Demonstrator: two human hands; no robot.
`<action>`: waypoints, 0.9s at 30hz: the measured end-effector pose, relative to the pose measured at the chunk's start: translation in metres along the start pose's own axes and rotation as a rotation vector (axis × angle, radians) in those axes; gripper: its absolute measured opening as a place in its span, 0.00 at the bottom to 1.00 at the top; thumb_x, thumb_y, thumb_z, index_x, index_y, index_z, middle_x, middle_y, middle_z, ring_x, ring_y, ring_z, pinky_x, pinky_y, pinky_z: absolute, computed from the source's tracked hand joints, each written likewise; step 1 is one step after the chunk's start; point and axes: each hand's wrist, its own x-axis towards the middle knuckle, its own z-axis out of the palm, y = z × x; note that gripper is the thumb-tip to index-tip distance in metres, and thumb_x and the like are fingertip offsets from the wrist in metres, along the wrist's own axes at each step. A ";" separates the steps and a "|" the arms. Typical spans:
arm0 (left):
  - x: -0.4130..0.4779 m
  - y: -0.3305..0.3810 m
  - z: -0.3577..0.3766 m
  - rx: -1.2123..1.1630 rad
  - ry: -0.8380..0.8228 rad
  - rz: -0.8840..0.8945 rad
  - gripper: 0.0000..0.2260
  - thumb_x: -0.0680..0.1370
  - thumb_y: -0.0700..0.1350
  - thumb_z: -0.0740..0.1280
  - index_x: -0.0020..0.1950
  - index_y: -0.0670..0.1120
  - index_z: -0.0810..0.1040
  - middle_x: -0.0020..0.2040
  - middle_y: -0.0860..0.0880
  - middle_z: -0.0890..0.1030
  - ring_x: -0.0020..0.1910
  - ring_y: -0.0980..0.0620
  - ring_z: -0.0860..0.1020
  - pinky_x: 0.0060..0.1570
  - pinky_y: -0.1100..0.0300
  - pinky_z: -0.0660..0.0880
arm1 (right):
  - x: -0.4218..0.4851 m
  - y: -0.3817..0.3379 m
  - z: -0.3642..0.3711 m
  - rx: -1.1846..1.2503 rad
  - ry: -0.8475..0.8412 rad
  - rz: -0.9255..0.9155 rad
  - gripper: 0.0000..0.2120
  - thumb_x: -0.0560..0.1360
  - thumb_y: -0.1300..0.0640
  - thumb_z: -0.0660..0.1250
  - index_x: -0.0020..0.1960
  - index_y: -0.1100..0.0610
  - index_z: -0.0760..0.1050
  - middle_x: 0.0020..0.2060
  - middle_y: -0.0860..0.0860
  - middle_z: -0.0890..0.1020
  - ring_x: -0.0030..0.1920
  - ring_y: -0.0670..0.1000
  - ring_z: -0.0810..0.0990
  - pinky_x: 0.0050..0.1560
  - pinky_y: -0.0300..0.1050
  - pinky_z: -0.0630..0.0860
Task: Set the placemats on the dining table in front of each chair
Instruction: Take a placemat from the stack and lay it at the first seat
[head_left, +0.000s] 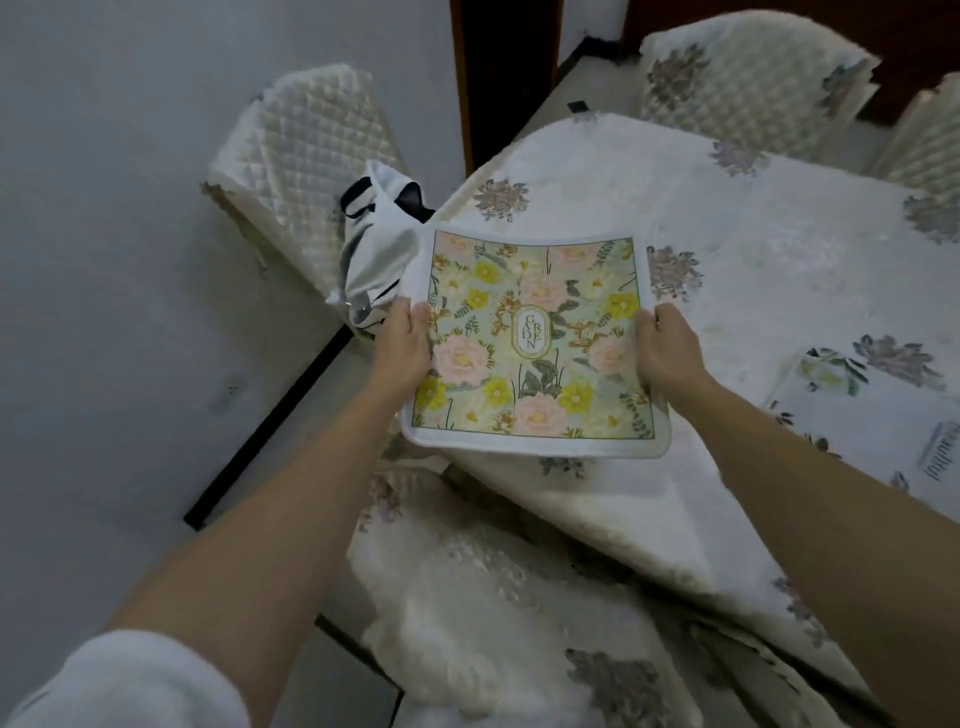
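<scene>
A white flowered cloth covers the desk. Over its near left corner is a floral placemat. The left grip pinches its left edge and the right grip its right edge. A second placemat lies on the desk at the right. A black-and-white bag sits on the left chair.

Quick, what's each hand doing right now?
Left hand: grips the left edge of the floral placemat.
Right hand: grips the placemat's right edge.
</scene>
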 end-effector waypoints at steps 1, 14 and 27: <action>0.014 -0.006 0.001 0.006 -0.025 0.014 0.16 0.84 0.50 0.52 0.51 0.38 0.70 0.44 0.43 0.72 0.42 0.47 0.71 0.41 0.52 0.65 | 0.003 -0.002 0.008 0.004 0.032 0.034 0.14 0.83 0.50 0.51 0.51 0.61 0.67 0.43 0.54 0.72 0.44 0.56 0.71 0.42 0.47 0.65; 0.099 -0.011 0.066 0.018 -0.361 0.191 0.14 0.85 0.50 0.51 0.44 0.43 0.64 0.35 0.52 0.66 0.33 0.55 0.66 0.34 0.61 0.65 | 0.006 0.027 0.020 0.078 0.356 0.271 0.14 0.83 0.50 0.51 0.49 0.60 0.66 0.37 0.48 0.71 0.37 0.49 0.69 0.35 0.47 0.61; 0.080 -0.035 0.134 0.074 -0.545 -0.010 0.16 0.82 0.49 0.61 0.48 0.34 0.73 0.38 0.44 0.71 0.36 0.49 0.69 0.38 0.55 0.66 | -0.017 0.118 0.032 0.057 0.375 0.467 0.13 0.82 0.52 0.53 0.49 0.62 0.69 0.39 0.54 0.73 0.40 0.55 0.70 0.38 0.47 0.62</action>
